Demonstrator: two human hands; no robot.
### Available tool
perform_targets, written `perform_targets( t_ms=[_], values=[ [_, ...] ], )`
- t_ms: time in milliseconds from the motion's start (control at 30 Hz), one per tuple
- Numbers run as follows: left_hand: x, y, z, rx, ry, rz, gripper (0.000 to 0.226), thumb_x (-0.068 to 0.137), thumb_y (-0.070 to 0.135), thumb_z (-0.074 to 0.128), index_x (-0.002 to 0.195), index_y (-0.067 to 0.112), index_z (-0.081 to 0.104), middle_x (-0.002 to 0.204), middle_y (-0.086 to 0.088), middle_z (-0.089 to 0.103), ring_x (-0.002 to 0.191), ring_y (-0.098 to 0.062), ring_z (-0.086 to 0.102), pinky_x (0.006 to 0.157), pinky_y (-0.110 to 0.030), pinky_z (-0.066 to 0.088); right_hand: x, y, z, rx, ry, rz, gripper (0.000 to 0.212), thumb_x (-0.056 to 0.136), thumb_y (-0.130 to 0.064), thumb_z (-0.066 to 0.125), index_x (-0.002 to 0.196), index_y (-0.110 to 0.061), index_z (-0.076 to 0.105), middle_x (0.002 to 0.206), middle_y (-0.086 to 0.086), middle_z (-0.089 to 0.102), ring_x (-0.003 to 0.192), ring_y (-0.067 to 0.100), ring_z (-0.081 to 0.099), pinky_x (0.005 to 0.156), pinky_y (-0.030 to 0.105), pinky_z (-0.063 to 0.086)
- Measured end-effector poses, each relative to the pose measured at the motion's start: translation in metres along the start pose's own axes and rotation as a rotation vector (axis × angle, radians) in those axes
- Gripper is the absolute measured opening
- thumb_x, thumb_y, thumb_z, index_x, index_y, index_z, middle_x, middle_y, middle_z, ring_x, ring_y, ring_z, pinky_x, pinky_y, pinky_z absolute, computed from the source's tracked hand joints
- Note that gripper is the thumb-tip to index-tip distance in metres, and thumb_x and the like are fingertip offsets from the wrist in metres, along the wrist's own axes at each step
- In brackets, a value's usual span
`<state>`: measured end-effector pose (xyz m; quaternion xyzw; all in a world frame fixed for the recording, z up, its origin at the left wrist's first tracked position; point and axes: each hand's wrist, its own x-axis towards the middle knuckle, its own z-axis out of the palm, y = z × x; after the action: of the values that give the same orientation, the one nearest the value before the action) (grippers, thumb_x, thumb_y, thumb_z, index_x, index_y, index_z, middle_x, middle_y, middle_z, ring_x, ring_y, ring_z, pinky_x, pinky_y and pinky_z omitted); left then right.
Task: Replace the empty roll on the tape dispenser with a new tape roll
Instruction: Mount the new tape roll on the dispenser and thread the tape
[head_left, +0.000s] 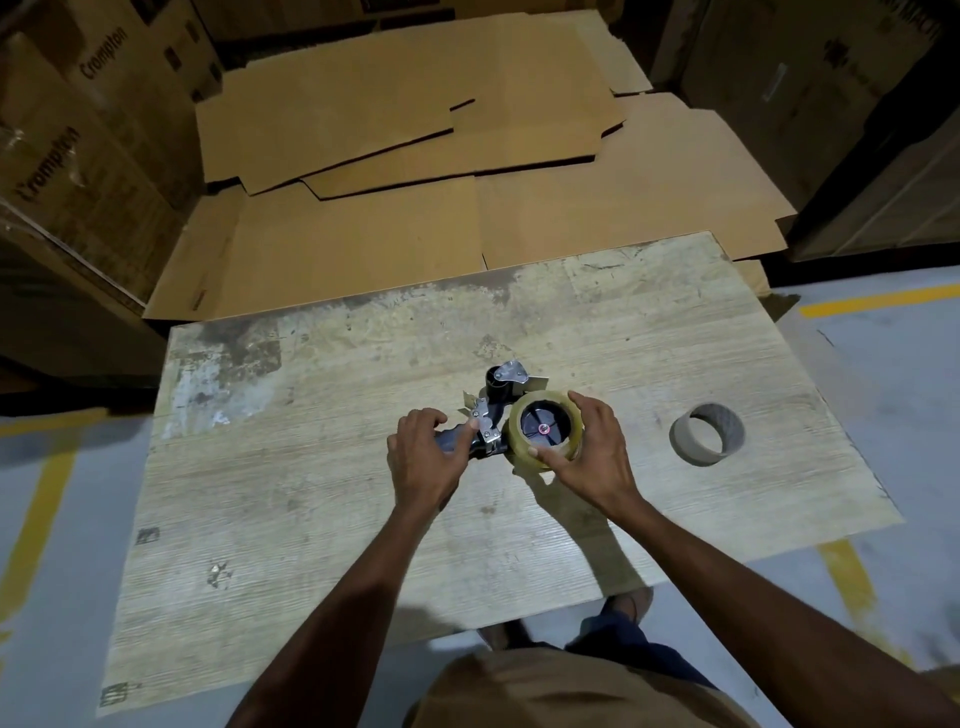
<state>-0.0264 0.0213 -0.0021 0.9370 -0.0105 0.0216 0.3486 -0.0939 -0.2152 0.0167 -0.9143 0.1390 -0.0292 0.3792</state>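
Head view: new tape roll (517, 441), clear with a yellowish tint, sits flat over the black spoked hub of the tape dispenser (493, 410), a black plastic tool with bright metal plates. The dispenser lies on its side about mid-surface, somewhat nearer the far edge than the near one.

Right hand (597, 452) grips the roll, thumb on its near rim and fingers curled over its far side. Left hand (423, 457) is wrapped round the dispenser's dark handle, thumb against a metal plate.

Empty grey-brown cardboard core (688, 447) rests toward the right edge, well apart from the dispenser.

All three stand on a worn, pale wood-grain table (311, 493) with scuffed patches. Flattened brown cardboard sheets (415, 130) lie beyond the far edge. Stacked brown cartons (78, 130) printed "Crompton" stand at left. Grey floor (909, 374) carries yellow lines.
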Motion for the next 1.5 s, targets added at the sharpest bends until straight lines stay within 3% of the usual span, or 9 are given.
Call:
perform_targets(
  t_ms=[67, 167, 367, 467, 600, 733, 1033, 1267, 1500],
  values=[
    [0.004, 0.003, 0.004, -0.008, -0.006, 0.023, 0.049, 0.086, 0.078, 0.052, 0.098, 0.031, 0.057, 0.100, 0.014, 0.055, 0.097, -0.010, 0.051, 0.086, -0.030, 0.034, -0.001, -0.002, 0.002, -0.010, -0.013, -0.001, 0.107, 0.066, -0.073, 0.074, 0.153, -0.021, 0.038, 0.146, 0.006, 0.047, 0.136, 0.026, 0.045, 0.109, 0.046, 0.043],
    [0.012, 0.009, 0.010, 0.007, -0.022, 0.149, 0.029, 0.091, 0.060, 0.061, 0.099, 0.032, 0.059, 0.103, 0.016, 0.054, 0.100, -0.013, 0.052, 0.082, -0.034, 0.040, 0.003, -0.006, 0.006, -0.014, -0.028, 0.003, 0.115, 0.064, -0.064, 0.086, 0.155, -0.018, 0.035, 0.147, 0.009, 0.045, 0.135, 0.028, 0.042, 0.109, 0.043, 0.039],
    [0.030, 0.015, 0.017, 0.004, -0.052, 0.439, 0.015, 0.093, 0.024, 0.070, 0.107, 0.021, 0.073, 0.125, 0.000, 0.059, 0.128, -0.025, 0.046, 0.102, -0.046, 0.033, 0.018, -0.003, 0.002, 0.012, -0.116, 0.026, 0.123, 0.063, -0.050, 0.093, 0.161, -0.023, 0.024, 0.155, 0.004, 0.039, 0.141, 0.024, 0.036, 0.107, 0.032, 0.036],
    [0.040, 0.016, 0.015, 0.049, -0.177, 0.475, 0.020, 0.093, 0.033, 0.066, 0.108, 0.026, 0.077, 0.144, -0.004, 0.053, 0.145, -0.031, 0.028, 0.110, -0.044, 0.016, 0.020, -0.001, -0.005, 0.014, -0.163, -0.026, 0.124, 0.064, -0.045, 0.094, 0.161, -0.022, 0.022, 0.156, 0.006, 0.039, 0.142, 0.025, 0.038, 0.110, 0.038, 0.039],
    [0.046, 0.017, 0.011, 0.063, -0.328, 0.409, 0.035, 0.091, 0.048, 0.060, 0.117, 0.029, 0.075, 0.159, -0.005, 0.038, 0.152, -0.028, 0.012, 0.115, -0.050, 0.010, 0.021, 0.000, -0.006, 0.020, -0.204, -0.020, 0.128, 0.061, -0.042, 0.094, 0.162, -0.023, 0.018, 0.153, 0.005, 0.038, 0.140, 0.024, 0.038, 0.110, 0.042, 0.042],
    [0.046, 0.010, 0.009, 0.039, -0.369, 0.386, 0.041, 0.095, 0.052, 0.058, 0.129, 0.032, 0.067, 0.164, -0.003, 0.027, 0.154, -0.024, 0.006, 0.117, -0.048, 0.010, 0.028, -0.005, -0.005, -0.052, -0.186, -0.031, 0.133, 0.055, -0.054, 0.094, 0.161, -0.024, 0.019, 0.144, 0.008, 0.039, 0.133, 0.026, 0.039, 0.104, 0.041, 0.043],
    [0.041, 0.011, 0.008, 0.013, -0.365, 0.320, 0.040, 0.094, 0.059, 0.050, 0.125, 0.041, 0.067, 0.165, 0.000, 0.027, 0.155, -0.023, 0.004, 0.118, -0.049, 0.007, 0.039, -0.001, -0.014, -0.032, -0.245, -0.056, 0.134, 0.053, -0.041, 0.099, 0.159, -0.028, 0.018, 0.145, 0.002, 0.042, 0.133, 0.018, 0.043, 0.106, 0.037, 0.045],
    [0.059, 0.024, 0.007, 0.032, -0.410, 0.349, 0.026, 0.085, 0.047, 0.068, 0.107, 0.040, 0.079, 0.166, 0.001, 0.027, 0.156, -0.023, -0.001, 0.114, -0.052, 0.006, 0.038, -0.002, -0.015, -0.015, -0.258, -0.027, 0.137, 0.050, -0.043, 0.099, 0.159, -0.031, 0.016, 0.145, 0.002, 0.045, 0.133, 0.020, 0.048, 0.106, 0.041, 0.049],
    [0.092, 0.042, 0.001, 0.168, -0.692, 0.337, 0.035, 0.078, 0.056, 0.080, 0.108, 0.038, 0.079, 0.171, 0.005, 0.008, 0.155, -0.020, -0.021, 0.118, -0.061, -0.010, 0.042, -0.003, -0.022, 0.033, -0.287, -0.005, 0.140, 0.047, -0.042, 0.097, 0.159, -0.033, 0.014, 0.131, -0.004, 0.053, 0.117, 0.018, 0.058, 0.098, 0.035, 0.054]
  ],
)
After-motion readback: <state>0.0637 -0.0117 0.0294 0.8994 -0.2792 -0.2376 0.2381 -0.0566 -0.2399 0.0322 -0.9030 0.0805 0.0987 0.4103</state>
